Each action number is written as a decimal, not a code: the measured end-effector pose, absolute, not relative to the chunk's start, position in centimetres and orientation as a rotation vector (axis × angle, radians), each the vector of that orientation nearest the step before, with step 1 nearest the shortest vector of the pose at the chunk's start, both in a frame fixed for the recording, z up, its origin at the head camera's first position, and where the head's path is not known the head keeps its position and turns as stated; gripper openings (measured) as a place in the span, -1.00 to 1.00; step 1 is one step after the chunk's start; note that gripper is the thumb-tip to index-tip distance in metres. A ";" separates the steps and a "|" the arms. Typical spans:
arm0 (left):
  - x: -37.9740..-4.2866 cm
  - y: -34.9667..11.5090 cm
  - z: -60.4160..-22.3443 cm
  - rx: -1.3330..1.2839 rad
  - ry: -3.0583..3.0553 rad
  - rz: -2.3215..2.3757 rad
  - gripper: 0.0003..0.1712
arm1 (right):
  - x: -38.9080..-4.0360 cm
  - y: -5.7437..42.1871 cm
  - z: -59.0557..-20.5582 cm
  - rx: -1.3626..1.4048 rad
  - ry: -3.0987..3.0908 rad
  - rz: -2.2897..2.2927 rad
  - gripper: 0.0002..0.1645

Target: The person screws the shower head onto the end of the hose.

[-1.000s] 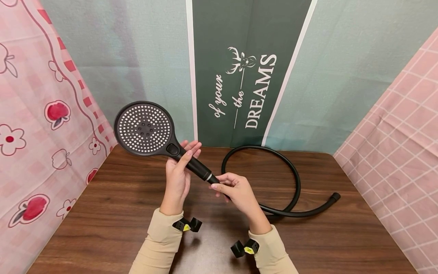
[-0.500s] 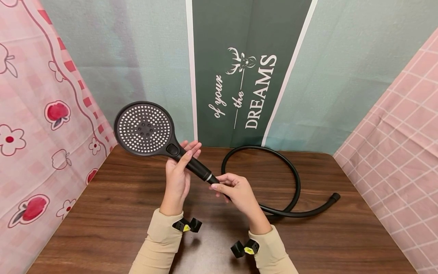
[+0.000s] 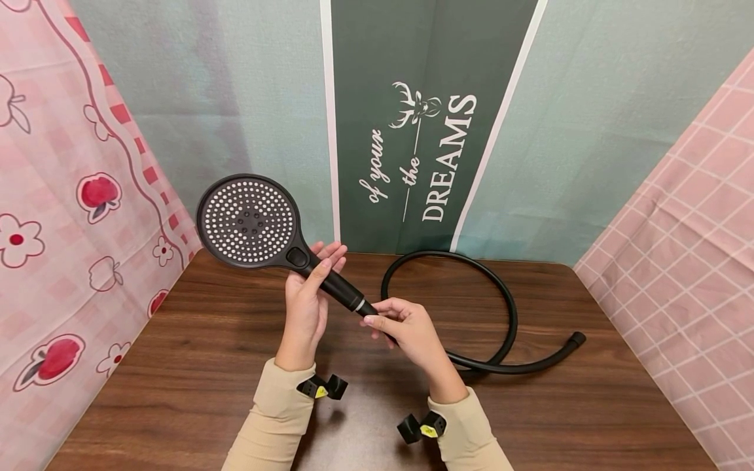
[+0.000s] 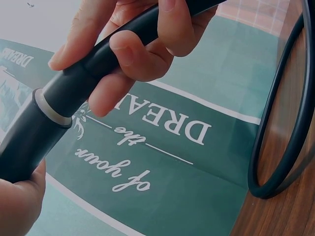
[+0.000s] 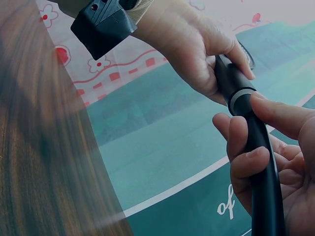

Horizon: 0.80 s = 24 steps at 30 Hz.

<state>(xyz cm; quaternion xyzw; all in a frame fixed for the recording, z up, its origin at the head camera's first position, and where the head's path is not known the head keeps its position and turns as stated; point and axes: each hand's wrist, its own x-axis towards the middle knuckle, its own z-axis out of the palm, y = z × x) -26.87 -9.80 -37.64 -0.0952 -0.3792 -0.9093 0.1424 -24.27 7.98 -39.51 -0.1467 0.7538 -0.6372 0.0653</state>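
In the head view, a black shower head (image 3: 247,221) with pale nozzles is held up at a tilt, its nozzle face toward the camera. My left hand (image 3: 305,304) holds its handle, thumb across the front and fingers behind. At the handle's lower end, my right hand (image 3: 409,327) pinches the connector end of the black hose (image 3: 512,314). A pale ring (image 4: 51,109) shows at the joint in the left wrist view. The right wrist view has fingers of my right hand (image 5: 290,167) curled round the connector (image 5: 256,130), just below the handle.
The hose lies in a loop on the brown wooden table (image 3: 194,392), its free end (image 3: 577,339) at the right. A green printed cloth (image 3: 436,39) hangs behind. Pink cloths stand at the left (image 3: 53,196) and right (image 3: 695,261). Both sleeves carry small black cameras.
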 end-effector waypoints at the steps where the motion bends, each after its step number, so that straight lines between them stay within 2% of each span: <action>1: -26.9 -9.8 -37.6 -0.275 -1.094 -2.624 -0.61 | -24.3 8.0 -39.5 -0.443 2.274 -1.923 -0.74; 8: -26.9 -9.8 -37.6 -0.275 -1.084 -2.628 -0.69 | -24.3 8.0 -39.5 -0.457 2.275 -1.920 -0.76; 19: -26.9 -9.8 -37.7 -0.285 -1.087 -2.625 -0.57 | -24.2 8.0 -39.5 -0.461 2.257 -1.922 -0.75; 24: -26.9 -9.8 -37.7 -0.282 -1.084 -2.625 -0.62 | -24.2 8.0 -39.5 -0.460 2.255 -1.922 -0.75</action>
